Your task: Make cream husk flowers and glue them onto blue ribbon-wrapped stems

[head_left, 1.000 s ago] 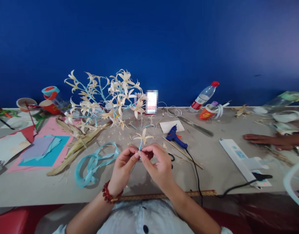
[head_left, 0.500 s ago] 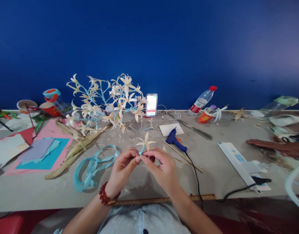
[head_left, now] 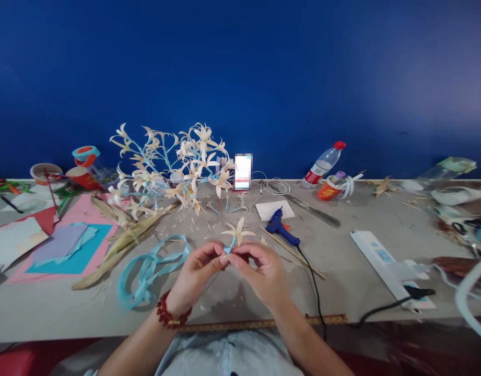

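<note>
Between my hands stands a pale cream artificial flower (head_left: pixel 238 230) on a stem wrapped in light-blue tape. My left hand (head_left: pixel 203 271), with a red bead bracelet (head_left: pixel 170 313) at its wrist, pinches the blue tape (head_left: pixel 227 249) at the stem's base. Thumb and forefinger of my right hand (head_left: pixel 259 269) close on the flower's stem, just below the petals. A thin wire end slants down under my left fingers. Left of my hands lies a loose coil of light-blue tape (head_left: pixel 126 282). Behind them stand several branches of similar cream flowers (head_left: pixel 204 162).
A blue glue gun (head_left: pixel 279 227) lies right of my hands, its black cord running to the table edge. Farther right is a white power strip (head_left: pixel 381 261). Dry husks (head_left: pixel 118 256) and coloured paper (head_left: pixel 73 263) lie left. A bottle (head_left: pixel 320 167) and a phone (head_left: pixel 242 175) stand at the back.
The flower has shifted slightly right and down and turned a little between my fingers. A wire end now shows below my left hand. The brown hand-like shape at far right has drawn back.
</note>
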Demonstrator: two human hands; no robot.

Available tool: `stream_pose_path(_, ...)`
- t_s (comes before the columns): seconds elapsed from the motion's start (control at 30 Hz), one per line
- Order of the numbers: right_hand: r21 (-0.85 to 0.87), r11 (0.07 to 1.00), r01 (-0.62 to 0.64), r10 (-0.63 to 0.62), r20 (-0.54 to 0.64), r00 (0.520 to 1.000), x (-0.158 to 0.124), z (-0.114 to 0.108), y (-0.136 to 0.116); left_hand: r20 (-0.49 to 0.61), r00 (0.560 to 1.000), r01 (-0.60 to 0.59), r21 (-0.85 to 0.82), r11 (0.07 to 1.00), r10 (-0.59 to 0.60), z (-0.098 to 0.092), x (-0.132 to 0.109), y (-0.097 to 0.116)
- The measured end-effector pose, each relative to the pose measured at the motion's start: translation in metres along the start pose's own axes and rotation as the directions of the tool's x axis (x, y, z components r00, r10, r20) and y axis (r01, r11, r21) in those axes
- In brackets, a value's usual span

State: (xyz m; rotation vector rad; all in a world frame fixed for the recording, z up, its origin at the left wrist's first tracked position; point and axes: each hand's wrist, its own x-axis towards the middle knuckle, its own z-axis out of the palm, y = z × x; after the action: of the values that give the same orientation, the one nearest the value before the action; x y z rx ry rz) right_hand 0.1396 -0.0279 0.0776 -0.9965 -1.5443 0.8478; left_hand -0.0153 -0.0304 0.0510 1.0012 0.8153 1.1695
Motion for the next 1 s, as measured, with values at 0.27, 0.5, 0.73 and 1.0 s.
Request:
stream_pose_path(0.27, 0.02, 0.997, -0.073, 0.075, -0.097, 0.992, -0.004, 0.005, 0.009, -0.094, 0.982, -0.145, 0.173, 0.974, 0.163, 0.008, -0.001, -0.006)
stream_pose_path(0.5, 0.078, 0.994, -0.079, 0.089, -0.13, 0.987, -0.005, 0.009, 0.013, -0.071, 0.889, -0.367, 0.48, 0.797, 0.453, 0.013, -0.005, -0.006)
stream_pose_path(0.73, 0.011, 0.999, -0.036, 0.037, -0.112, 0.993, -0.004, 0.007, 0.006, 0.106, 0.808, -0.518, 0.596, 0.613, 0.579, 0.009, -0.004, -0.005)
stream_pose_path(1.0, 0.015, 1.0, -0.012, 0.013, -0.107, 0.994, -0.005, 0.005, 0.007, 0.119, 0.812, -0.519, 0.594, 0.614, 0.571, 0.009, -0.003, 0.0)
